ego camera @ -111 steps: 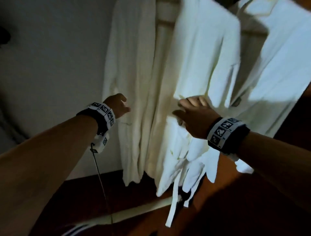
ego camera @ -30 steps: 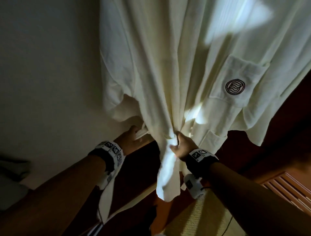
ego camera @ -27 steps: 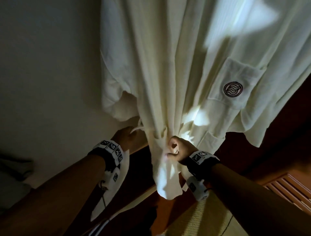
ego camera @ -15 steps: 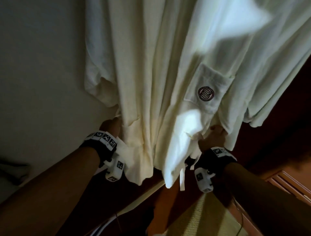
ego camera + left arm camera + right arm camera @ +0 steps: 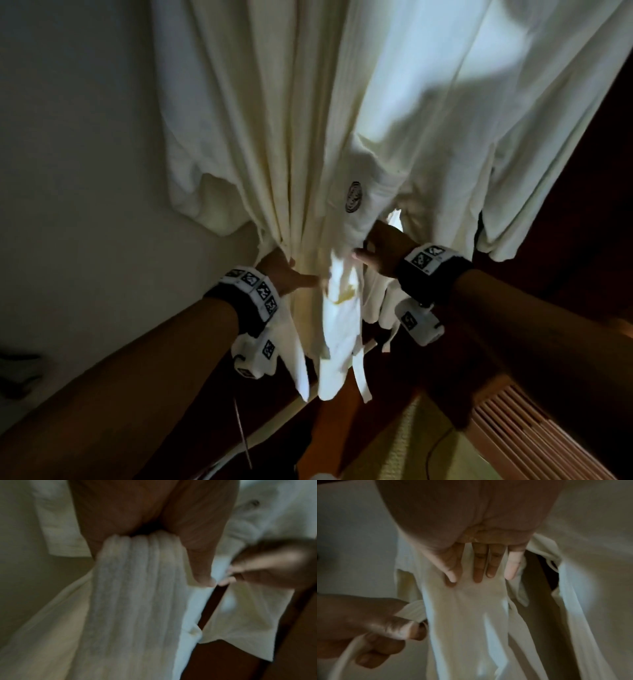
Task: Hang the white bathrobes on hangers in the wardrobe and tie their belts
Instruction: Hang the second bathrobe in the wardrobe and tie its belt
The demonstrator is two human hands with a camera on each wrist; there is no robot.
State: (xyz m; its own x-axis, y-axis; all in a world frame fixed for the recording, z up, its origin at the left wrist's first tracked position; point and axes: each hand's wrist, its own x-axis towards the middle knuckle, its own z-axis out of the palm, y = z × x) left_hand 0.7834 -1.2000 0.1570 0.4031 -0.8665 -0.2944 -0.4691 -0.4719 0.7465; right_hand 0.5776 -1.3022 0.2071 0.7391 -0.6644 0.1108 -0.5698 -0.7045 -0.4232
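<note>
A white bathrobe (image 5: 342, 120) hangs in the dim light, filling the head view from 10 o'clock round to 2 o'clock, its pocket badge (image 5: 355, 201) near the middle. The left hand (image 5: 284, 275), low at 7 o'clock of the badge, has its fingers (image 5: 197, 555) curled round a ribbed strip of belt (image 5: 137, 588), thumb pinching it. The right hand (image 5: 383, 251), just at 5 o'clock of the badge, lies with straight fingers (image 5: 479, 566) spread flat against a fold of the robe's cloth, gripping nothing I can see. Loose belt ends dangle below both wrists. A pale wall (image 5: 85, 171) stands at 9 o'clock.
</note>
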